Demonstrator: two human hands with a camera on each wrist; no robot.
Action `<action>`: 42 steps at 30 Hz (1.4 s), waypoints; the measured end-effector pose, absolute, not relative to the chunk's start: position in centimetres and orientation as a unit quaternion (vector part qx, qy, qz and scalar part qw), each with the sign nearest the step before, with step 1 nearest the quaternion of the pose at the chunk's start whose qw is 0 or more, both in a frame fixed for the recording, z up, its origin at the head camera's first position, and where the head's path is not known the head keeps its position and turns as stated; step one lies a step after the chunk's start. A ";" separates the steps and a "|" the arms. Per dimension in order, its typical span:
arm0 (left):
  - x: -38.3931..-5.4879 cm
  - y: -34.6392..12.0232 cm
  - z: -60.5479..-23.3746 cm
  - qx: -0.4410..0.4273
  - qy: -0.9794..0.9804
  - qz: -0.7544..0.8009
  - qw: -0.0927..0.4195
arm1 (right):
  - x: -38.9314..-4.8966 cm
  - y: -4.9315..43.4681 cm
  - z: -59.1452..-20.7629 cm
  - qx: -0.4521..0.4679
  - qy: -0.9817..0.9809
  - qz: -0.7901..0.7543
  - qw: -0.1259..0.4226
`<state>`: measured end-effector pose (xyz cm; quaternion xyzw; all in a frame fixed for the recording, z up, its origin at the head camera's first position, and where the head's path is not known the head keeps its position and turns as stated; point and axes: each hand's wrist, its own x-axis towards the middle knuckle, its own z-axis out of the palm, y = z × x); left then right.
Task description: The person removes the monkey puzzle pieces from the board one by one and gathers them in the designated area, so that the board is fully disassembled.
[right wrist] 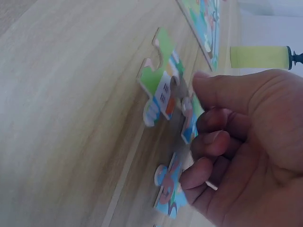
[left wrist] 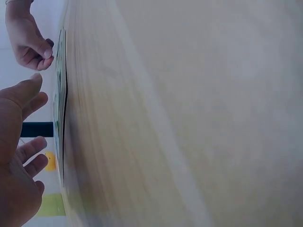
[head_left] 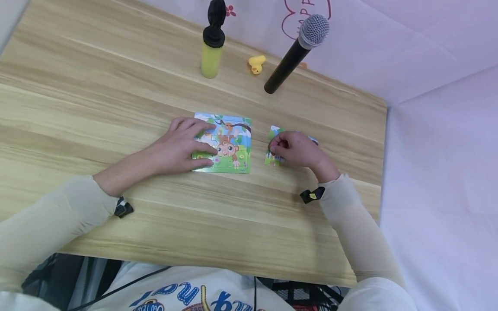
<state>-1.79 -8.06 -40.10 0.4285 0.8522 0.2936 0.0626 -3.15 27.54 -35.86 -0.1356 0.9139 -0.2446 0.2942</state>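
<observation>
A nearly filled jigsaw puzzle (head_left: 242,142) with a monkey picture lies flat on the table. My left hand (head_left: 183,147) rests over its left part, fingers spread and relaxed across the surface. To the right, my right hand (head_left: 295,149) bends over loose jigsaw pieces (head_left: 274,160), thumb and fingers curled. In the right wrist view, the thumb of the right hand (right wrist: 255,127) is close beside a green and white jigsaw piece (right wrist: 163,78). I cannot tell whether that piece is pinched. Another piece (right wrist: 168,189) with a brown pattern lies below, and one is partly hidden behind the fingers.
At the back of the wooden table (head_left: 155,224) stand a yellow-green bottle (head_left: 211,60) with a black top, a small yellow duck (head_left: 256,64) and a black microphone (head_left: 289,62). White sheeting (head_left: 439,172) borders the table behind and at the right.
</observation>
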 end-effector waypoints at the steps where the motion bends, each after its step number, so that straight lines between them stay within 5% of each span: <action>1: -1.7 -7.9 -40.1 0.430 0.851 0.294 0.062 | -3.1 27.3 -35.8 -0.141 0.914 -0.253 0.286; 13: -1.2 -7.0 -40.5 0.429 0.853 0.290 0.065 | -3.7 22.7 -36.9 -0.323 0.857 -0.328 0.233; 32: -0.5 -5.6 -41.1 0.394 0.864 0.285 0.129 | -4.4 22.3 -37.5 -0.323 0.876 -0.274 0.231; 42: -0.5 -5.3 -41.3 0.380 0.867 0.267 0.179 | -7.7 19.2 -38.1 -0.359 0.845 -0.286 0.274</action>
